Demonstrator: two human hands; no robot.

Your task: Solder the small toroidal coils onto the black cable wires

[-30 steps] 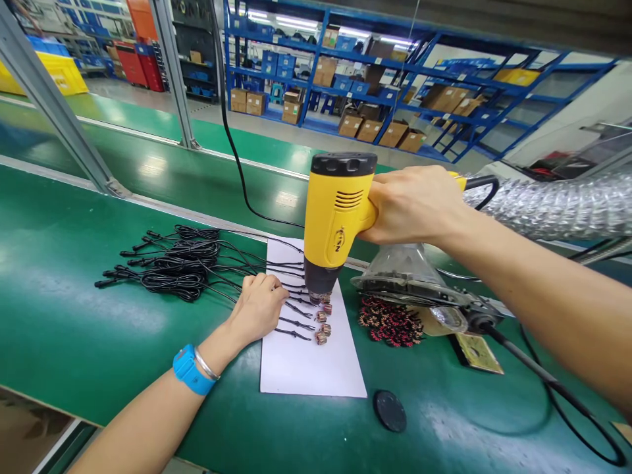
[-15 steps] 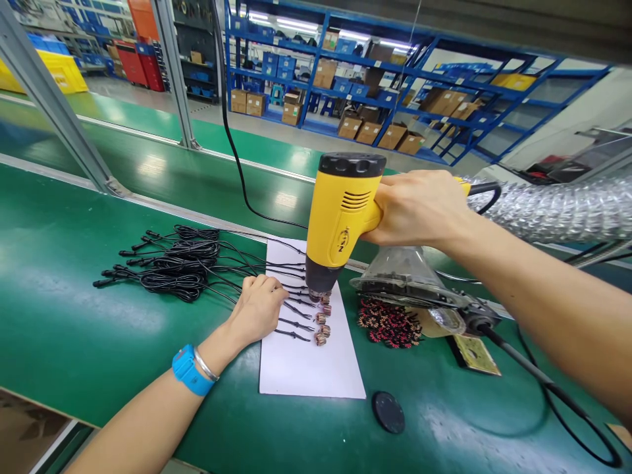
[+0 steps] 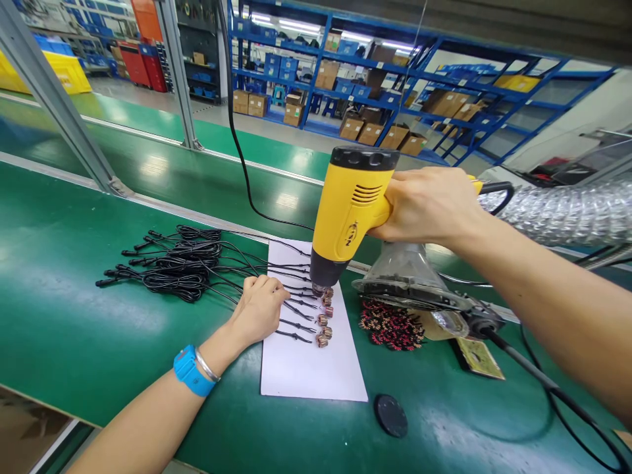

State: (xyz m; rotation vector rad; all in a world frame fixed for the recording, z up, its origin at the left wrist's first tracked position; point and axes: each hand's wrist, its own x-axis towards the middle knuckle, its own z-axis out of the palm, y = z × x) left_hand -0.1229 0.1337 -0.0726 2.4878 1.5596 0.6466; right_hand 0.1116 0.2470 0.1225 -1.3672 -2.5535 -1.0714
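My right hand (image 3: 434,204) is wrapped round the handle of a yellow heat gun (image 3: 350,210). Its dark nozzle points down, close above wire ends and small copper coils (image 3: 322,320) on a white board (image 3: 313,375). On the board's left side, my left hand (image 3: 261,306) is closed, fingertips together on one of the black cables (image 3: 295,324); the exact pinch is partly hidden. Several thin cable ends lie in a row beside the coils. Their bundled lengths (image 3: 182,263) rest on the green bench to the left.
A clear fume hood (image 3: 399,270) on a foil duct (image 3: 567,214) stands at the right. Below it lies a pile of red and black ring parts (image 3: 390,326). A black round lid (image 3: 390,415) and a soldering sponge tray (image 3: 478,357) are on the bench (image 3: 148,355).
The heat gun has shifted slightly right and tilted, its nozzle moving a little right along the wire ends. My left hand has stayed in nearly the same place.
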